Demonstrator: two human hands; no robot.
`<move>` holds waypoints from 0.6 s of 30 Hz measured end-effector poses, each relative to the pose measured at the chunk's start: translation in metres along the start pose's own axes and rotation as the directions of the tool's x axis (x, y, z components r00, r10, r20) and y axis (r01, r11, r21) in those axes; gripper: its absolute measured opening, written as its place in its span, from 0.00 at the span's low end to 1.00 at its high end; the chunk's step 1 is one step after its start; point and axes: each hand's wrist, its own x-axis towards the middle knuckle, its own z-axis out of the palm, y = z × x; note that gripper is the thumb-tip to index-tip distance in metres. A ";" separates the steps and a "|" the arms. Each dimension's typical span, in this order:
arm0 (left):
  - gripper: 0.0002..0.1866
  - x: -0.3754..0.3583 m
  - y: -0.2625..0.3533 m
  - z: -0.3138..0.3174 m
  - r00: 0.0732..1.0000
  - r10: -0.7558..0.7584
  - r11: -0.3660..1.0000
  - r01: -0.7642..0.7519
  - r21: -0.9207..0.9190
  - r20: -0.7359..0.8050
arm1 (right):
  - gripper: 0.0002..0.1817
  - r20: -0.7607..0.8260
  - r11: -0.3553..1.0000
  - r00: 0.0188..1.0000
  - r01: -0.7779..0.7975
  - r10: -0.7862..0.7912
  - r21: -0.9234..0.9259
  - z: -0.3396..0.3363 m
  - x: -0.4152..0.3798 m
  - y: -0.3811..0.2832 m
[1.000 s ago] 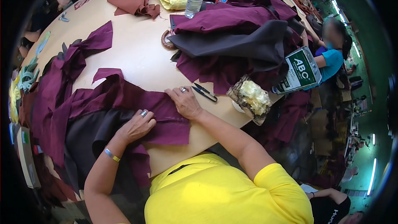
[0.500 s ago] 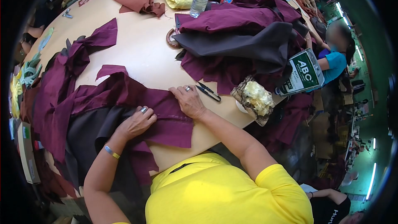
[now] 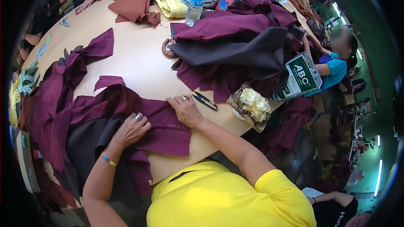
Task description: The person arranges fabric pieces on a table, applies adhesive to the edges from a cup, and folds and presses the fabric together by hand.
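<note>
Maroon cloth (image 3: 166, 132), joined to dark grey cloth (image 3: 90, 136), lies over the table near its front edge. My left hand (image 3: 134, 129), with a ring, rests on the maroon cloth with its fingers curled down; whether it pinches a fold is hidden. Farther right, my right hand (image 3: 184, 108) lies at the cloth's upper edge, fingers spread and fingertips on the fabric. Black thread snips (image 3: 205, 100) lie on the table just beyond my right hand.
A maroon and grey cloth pile (image 3: 235, 44), a water bottle (image 3: 195, 6), a tape-like brown ring (image 3: 167, 48) and a yellowish bundle (image 3: 253, 104) are on the table (image 3: 139, 59). A co-worker (image 3: 336, 69) is at the right beside an ABC box (image 3: 299, 75).
The view has shifted slightly, so the table items sit a little farther left. Both hands stay on the maroon cloth in nearly the same places.
</note>
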 end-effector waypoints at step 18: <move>0.05 -0.005 -0.004 0.003 1.000 0.018 1.000 -0.018 0.008 -0.008 | 0.18 -0.039 1.000 0.999 -0.001 0.001 -0.016 0.002 0.000 -0.001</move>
